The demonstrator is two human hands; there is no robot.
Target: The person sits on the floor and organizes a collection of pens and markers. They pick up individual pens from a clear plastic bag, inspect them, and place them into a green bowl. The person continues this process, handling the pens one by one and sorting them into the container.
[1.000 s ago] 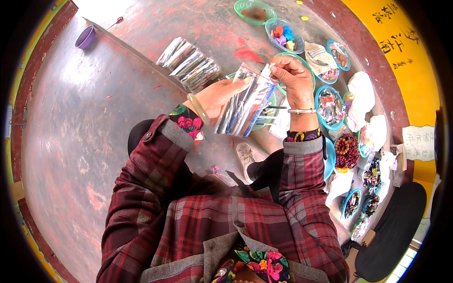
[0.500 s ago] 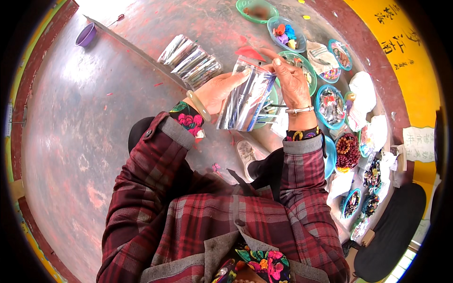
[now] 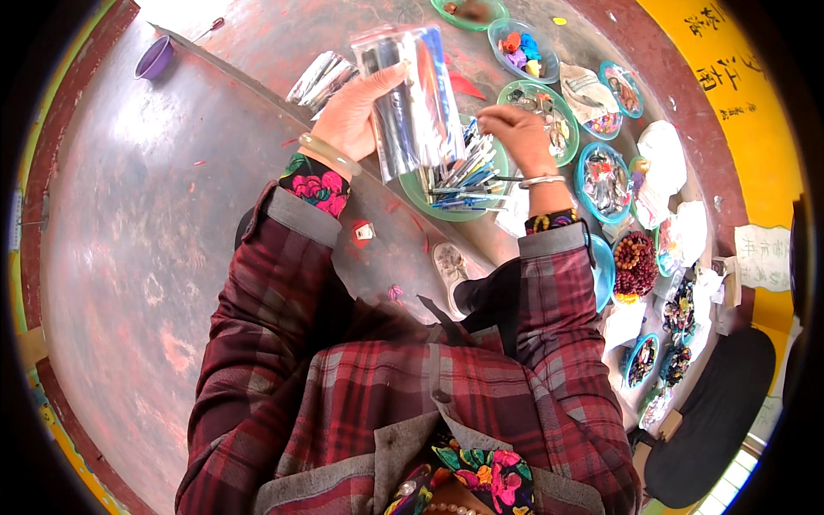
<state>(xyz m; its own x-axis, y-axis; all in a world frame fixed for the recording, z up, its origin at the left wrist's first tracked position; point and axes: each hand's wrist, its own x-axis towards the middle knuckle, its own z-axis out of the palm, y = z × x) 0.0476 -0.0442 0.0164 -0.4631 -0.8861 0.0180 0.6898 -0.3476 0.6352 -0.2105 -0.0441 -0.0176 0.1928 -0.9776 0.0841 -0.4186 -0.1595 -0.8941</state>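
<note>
A clear plastic bag packed with pens is held up by my left hand. The thumb lies across its front and the fingers are behind it. My right hand is apart from the bag, its fingers curled together above the right side of a green bowl. Whether anything is between those fingertips is hidden. Loose pens in blue, white and black fill this bowl, which the bag partly covers. Behind my left hand lies a pile of filled clear bags on the floor.
Bowls of small goods stand along the right: one with coloured pieces, a green one and a blue one. A purple basin sits at far left. My shoe is below the pen bowl.
My left hand has raised the bag of pens up and to the left, and it stands more upright. My right hand has let go of it and moved slightly down. The pen bowl shows more.
</note>
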